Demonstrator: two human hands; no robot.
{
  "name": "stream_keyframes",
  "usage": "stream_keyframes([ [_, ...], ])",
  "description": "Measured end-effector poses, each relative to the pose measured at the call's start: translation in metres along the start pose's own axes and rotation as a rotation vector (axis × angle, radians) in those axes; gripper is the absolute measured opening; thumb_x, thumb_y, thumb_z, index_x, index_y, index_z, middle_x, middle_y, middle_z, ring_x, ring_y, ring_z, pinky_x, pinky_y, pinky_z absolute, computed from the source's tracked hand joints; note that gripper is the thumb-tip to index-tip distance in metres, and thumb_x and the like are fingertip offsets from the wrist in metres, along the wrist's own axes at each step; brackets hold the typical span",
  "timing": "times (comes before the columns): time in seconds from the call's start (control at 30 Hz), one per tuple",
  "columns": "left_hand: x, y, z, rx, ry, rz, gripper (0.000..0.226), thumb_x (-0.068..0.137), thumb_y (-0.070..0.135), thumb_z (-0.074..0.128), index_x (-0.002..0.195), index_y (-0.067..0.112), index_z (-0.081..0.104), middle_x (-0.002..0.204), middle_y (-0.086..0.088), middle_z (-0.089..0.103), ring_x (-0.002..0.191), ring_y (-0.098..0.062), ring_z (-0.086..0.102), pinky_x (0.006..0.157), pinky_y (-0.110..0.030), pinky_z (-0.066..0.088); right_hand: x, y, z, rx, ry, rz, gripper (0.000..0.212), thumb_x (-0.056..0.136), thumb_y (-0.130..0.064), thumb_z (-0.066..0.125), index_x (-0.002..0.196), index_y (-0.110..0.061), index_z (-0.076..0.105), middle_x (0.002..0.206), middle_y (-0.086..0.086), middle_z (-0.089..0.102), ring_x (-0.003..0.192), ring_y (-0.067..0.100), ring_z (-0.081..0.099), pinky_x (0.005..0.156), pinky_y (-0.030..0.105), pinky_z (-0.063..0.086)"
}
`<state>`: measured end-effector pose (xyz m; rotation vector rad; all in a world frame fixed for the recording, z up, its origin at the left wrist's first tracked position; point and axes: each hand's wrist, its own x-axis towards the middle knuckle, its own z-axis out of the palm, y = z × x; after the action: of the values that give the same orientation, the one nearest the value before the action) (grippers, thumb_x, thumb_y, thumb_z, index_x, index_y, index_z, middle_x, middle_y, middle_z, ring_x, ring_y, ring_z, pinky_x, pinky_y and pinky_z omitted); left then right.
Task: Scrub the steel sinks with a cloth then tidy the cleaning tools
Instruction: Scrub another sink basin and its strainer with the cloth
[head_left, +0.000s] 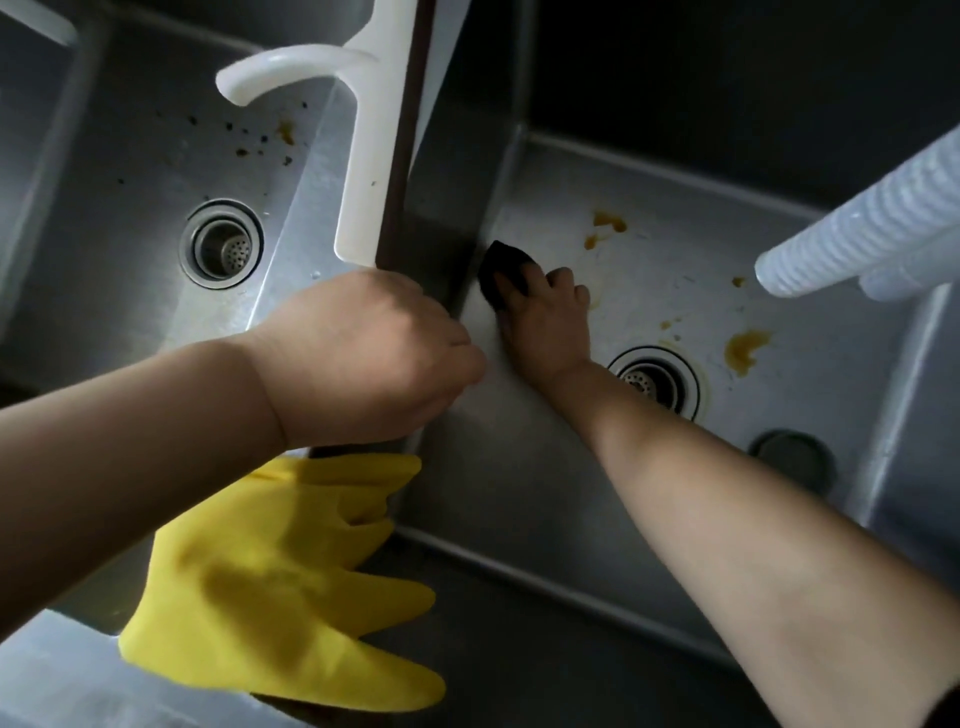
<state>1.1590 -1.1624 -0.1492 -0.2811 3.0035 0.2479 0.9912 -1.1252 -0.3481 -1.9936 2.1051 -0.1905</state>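
Two steel sinks lie side by side, the left sink (130, 171) and the right sink (701, 270), split by a steel divider (457, 171). My right hand (545, 322) reaches into the right sink and presses a dark scrub pad (501, 262) against the wall at the divider. My left hand (363, 358) rests curled on the divider's near end, its fingers hidden behind the knuckles. Orange-brown stains (745, 348) dot the right sink floor. Dark specks and a small stain (260, 140) mark the left sink.
A yellow rubber glove (270, 587) lies over the front rim under my left forearm. A white plastic hook-shaped tool (363, 156) lies along the divider. A white ribbed hose (857, 228) hangs over the right sink. Each sink has a drain, left drain (222, 244) and right drain (655, 382).
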Motion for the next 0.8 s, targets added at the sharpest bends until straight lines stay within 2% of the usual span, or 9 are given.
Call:
stream_keyframes([
  [0.07,0.0,0.0,0.0,0.008,0.003,0.01,0.028,0.091,0.021,0.044,0.081,0.014,0.069,0.071,-0.005,0.065,0.063,-0.03,0.061,0.062,-0.039,0.052,-0.02,-0.011,0.002,0.043,-0.038,-0.007,0.05,0.082,-0.034,0.059,0.131,-0.022,0.053,0.125,0.013,0.053,0.097,0.037,0.048,0.076,0.04,0.035],
  [0.17,0.001,0.001,-0.001,0.007,-0.01,0.009,0.03,0.091,0.021,0.042,0.081,0.015,0.069,0.07,-0.004,0.064,0.061,-0.029,0.06,0.059,-0.038,0.052,-0.062,-0.026,0.011,0.122,0.008,-0.133,0.046,0.071,-0.021,0.069,0.117,-0.021,0.063,0.11,0.014,0.062,0.081,0.036,0.054,0.069,0.04,0.041],
  [0.3,0.0,0.0,-0.002,0.012,-0.028,0.001,0.029,0.092,0.023,0.042,0.081,0.016,0.068,0.068,-0.005,0.062,0.059,-0.031,0.058,0.055,-0.038,0.05,-0.124,-0.039,0.032,0.122,-0.006,-0.4,0.048,0.079,-0.02,0.062,0.124,-0.033,0.057,0.114,0.004,0.059,0.08,0.029,0.052,0.074,0.04,0.041],
  [0.4,-0.001,0.0,-0.001,0.006,-0.033,-0.015,0.027,0.091,0.024,0.043,0.079,0.016,0.066,0.068,-0.004,0.061,0.059,-0.032,0.058,0.055,-0.039,0.05,-0.124,-0.029,0.031,0.185,0.067,-0.519,0.042,0.08,-0.022,0.061,0.12,-0.03,0.056,0.105,0.002,0.051,0.077,0.026,0.045,0.066,0.034,0.04],
  [0.47,-0.001,-0.001,0.0,0.006,-0.031,-0.011,0.029,0.092,0.024,0.041,0.08,0.017,0.066,0.068,-0.003,0.061,0.06,-0.032,0.058,0.055,-0.039,0.05,-0.105,-0.014,0.024,0.237,0.112,-0.471,0.033,0.079,-0.023,0.066,0.112,-0.022,0.06,0.099,0.007,0.053,0.072,0.028,0.047,0.059,0.031,0.044],
  [0.57,0.0,-0.002,0.001,-0.009,-0.033,0.0,0.028,0.092,0.024,0.042,0.079,0.016,0.065,0.068,-0.005,0.06,0.06,-0.033,0.058,0.057,-0.04,0.051,-0.072,0.027,0.012,0.079,0.075,-0.449,0.036,0.074,-0.012,0.078,0.109,-0.018,0.07,0.101,0.013,0.069,0.067,0.03,0.059,0.059,0.031,0.046],
  [0.73,0.0,-0.004,0.002,-0.014,-0.039,-0.009,0.032,0.092,0.028,0.038,0.083,0.016,0.067,0.072,-0.004,0.063,0.065,-0.033,0.06,0.06,-0.04,0.051,-0.033,0.08,-0.022,-0.096,0.207,-0.161,0.056,0.064,0.006,0.075,0.117,-0.011,0.066,0.112,0.019,0.065,0.074,0.035,0.06,0.063,0.033,0.047],
  [0.8,0.0,-0.003,0.002,0.004,-0.041,-0.008,0.034,0.093,0.027,0.037,0.083,0.017,0.068,0.071,-0.004,0.063,0.064,-0.033,0.06,0.06,-0.04,0.051,-0.031,0.075,-0.023,-0.051,0.169,-0.027,0.058,0.071,0.009,0.064,0.125,-0.011,0.06,0.124,0.02,0.059,0.089,0.039,0.058,0.075,0.039,0.046],
])
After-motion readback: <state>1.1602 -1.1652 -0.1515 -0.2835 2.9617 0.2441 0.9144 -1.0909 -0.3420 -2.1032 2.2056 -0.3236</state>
